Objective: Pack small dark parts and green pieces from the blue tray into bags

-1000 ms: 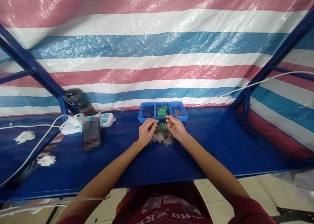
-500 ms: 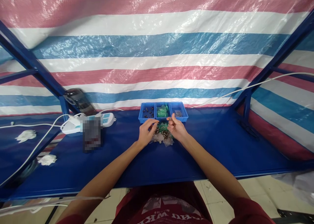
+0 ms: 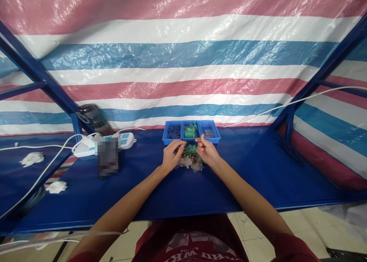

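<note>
Toward the middle of the desk's (image 3: 252,155) far edge, the right hand (image 3: 207,152) is shifting its grip on a small piece (image 3: 199,140), the thumb standing more upright than a second ago.

Two hands are seen: one left hand (image 3: 171,155) and one right hand (image 3: 207,151), with one small piece (image 3: 199,140) pinched in the latter. Three blue bins (image 3: 215,141) are counted. The dark pieces (image 3: 178,135), green pieces (image 3: 190,131) and clear pieces (image 3: 209,133) inside are too small or jumbled to be counted. One mixed pile (image 3: 189,163), one bottle (image 3: 96,118), one power strip (image 3: 128,140), one blurred dark object (image 3: 108,157) and two crumpled tissues (image 3: 32,159) are also found.
</note>
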The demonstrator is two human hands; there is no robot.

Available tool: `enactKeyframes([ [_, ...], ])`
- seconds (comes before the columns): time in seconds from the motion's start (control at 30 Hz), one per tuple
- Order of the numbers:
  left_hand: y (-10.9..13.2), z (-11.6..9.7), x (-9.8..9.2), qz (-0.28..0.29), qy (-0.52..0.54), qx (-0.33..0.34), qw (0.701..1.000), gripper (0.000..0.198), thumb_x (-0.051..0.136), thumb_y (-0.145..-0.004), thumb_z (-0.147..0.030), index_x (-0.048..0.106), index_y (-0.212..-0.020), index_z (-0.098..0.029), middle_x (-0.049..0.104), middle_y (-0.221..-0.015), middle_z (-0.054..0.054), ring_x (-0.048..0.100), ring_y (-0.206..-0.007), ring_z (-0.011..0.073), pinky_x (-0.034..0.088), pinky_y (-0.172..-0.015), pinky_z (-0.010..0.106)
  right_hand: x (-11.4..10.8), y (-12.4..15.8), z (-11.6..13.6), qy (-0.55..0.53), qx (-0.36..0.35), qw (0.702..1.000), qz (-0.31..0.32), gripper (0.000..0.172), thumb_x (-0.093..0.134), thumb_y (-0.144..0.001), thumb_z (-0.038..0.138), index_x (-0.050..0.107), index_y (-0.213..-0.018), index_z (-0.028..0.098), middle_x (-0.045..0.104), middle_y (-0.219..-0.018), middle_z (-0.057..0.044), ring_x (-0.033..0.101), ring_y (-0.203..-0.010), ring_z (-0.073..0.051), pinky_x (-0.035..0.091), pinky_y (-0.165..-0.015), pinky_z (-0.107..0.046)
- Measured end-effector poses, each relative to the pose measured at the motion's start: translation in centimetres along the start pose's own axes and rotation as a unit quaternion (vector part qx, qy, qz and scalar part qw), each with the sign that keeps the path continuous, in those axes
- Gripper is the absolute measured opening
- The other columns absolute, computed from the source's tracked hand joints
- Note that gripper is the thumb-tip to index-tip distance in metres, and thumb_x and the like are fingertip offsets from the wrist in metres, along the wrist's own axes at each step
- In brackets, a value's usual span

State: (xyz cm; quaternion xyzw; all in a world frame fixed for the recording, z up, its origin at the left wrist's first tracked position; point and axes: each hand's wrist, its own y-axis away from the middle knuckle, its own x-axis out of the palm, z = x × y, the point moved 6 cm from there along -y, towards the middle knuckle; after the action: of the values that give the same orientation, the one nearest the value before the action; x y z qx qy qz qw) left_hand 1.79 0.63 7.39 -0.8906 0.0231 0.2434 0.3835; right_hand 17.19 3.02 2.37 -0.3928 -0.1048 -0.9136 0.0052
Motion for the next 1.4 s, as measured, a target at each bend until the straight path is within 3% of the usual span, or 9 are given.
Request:
enactKeyframes([
  [0.53, 0.0, 0.0, -0.1, -0.004, 0.007, 0.002, 1.000, 0.020, 0.048, -0.091, -0.028, 0.065, -0.094, -0.019, 0.064, -0.091, 0.005, 0.056, -0.059, 0.0088, 0.048, -0.056, 0.022, 0.0, 0.1, -0.3, -0.003, 0.033, 0.999, 0.014, 0.010, 0.070, -0.073, 0.024, 0.066, -0.078, 0.017, 0.061, -0.058, 0.001, 0.051, -0.046, -0.007, 0.045, -0.044, -0.018],
  [0.8, 0.0, -0.2, -0.1, -0.003, 0.007, -0.004, 1.000, 0.020, 0.048, -0.091, -0.029, 0.065, -0.094, -0.019, 0.064, -0.092, 0.005, 0.055, -0.058, 0.0086, 0.048, -0.058, 0.023, 0.4, 0.5, 0.1, 0.008, 0.011, 0.999, 0.036, 0.011, 0.069, -0.074, 0.023, 0.065, -0.082, 0.016, 0.067, -0.071, -0.001, 0.057, -0.053, -0.007, 0.048, -0.053, -0.019],
  [0.97, -0.1, -0.2, 0.0, -0.007, 0.010, -0.002, 1.000, 0.022, 0.047, -0.092, -0.031, 0.065, -0.094, -0.019, 0.064, -0.092, 0.006, 0.055, -0.059, 0.0092, 0.048, -0.058, 0.023, 0.3, 0.7, 0.1, 0.016, 0.016, 1.000, 0.010, 0.017, 0.072, -0.073, 0.029, 0.062, -0.078, 0.017, 0.069, -0.077, -0.003, 0.057, -0.053, -0.007, 0.048, -0.053, -0.019],
  [1.2, 0.0, 0.0, 0.0, -0.003, 0.011, -0.006, 1.000, 0.020, 0.049, -0.091, -0.030, 0.065, -0.095, -0.019, 0.064, -0.094, 0.005, 0.054, -0.057, 0.0085, 0.048, -0.058, 0.023, 0.4, 0.7, 0.3, 0.037, -0.005, 0.999, 0.014, 0.023, 0.079, -0.064, 0.030, 0.063, -0.076, 0.018, 0.061, -0.065, 0.004, 0.054, -0.052, -0.006, 0.045, -0.049, -0.018],
  [1.4, -0.1, -0.1, -0.2, -0.015, 0.003, -0.004, 1.000, 0.018, 0.053, -0.089, -0.030, 0.064, -0.097, -0.019, 0.064, -0.095, 0.005, 0.053, -0.056, 0.0080, 0.047, -0.057, 0.023, 0.2, 0.6, 0.2, 0.080, -0.008, 0.997, 0.011, 0.021, 0.078, -0.063, 0.025, 0.067, -0.079, 0.017, 0.066, -0.069, 0.000, 0.061, -0.054, -0.009, 0.048, -0.054, -0.020],
])
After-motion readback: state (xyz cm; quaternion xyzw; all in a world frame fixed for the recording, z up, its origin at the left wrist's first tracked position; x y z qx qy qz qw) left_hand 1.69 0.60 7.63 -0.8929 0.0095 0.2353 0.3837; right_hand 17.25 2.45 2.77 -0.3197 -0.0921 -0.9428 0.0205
